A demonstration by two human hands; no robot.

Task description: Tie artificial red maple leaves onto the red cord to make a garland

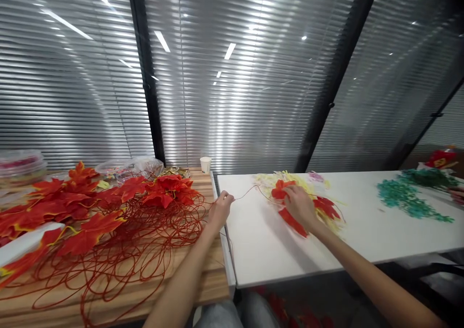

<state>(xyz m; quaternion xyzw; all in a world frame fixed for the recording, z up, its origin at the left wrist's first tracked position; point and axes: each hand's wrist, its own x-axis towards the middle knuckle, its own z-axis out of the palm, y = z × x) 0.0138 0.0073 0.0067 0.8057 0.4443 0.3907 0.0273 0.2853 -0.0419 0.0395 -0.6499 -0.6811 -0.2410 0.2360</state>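
My left hand (220, 211) is closed in a pinch on a thin red cord (245, 194), above the seam between the two tables. The cord arches over the white table (253, 250) toward my right hand (300, 206). That hand is closed on a red fabric leaf (279, 191), its fingertips partly hidden behind the hand. Another red piece (293, 223) lies just below it, and a dark red leaf (326, 207) is to its right. Pale yellow strands (263, 180) spread beneath and around these pieces.
On the wooden table (203, 284), tangled red cord (134, 241) lies among red maple leaves (90, 233). A paper cup (205, 164), plastic tubs (21, 166) and clear bags (145, 166) stand behind. Green foliage (406, 200) and another person's hand (457, 195) are at right.
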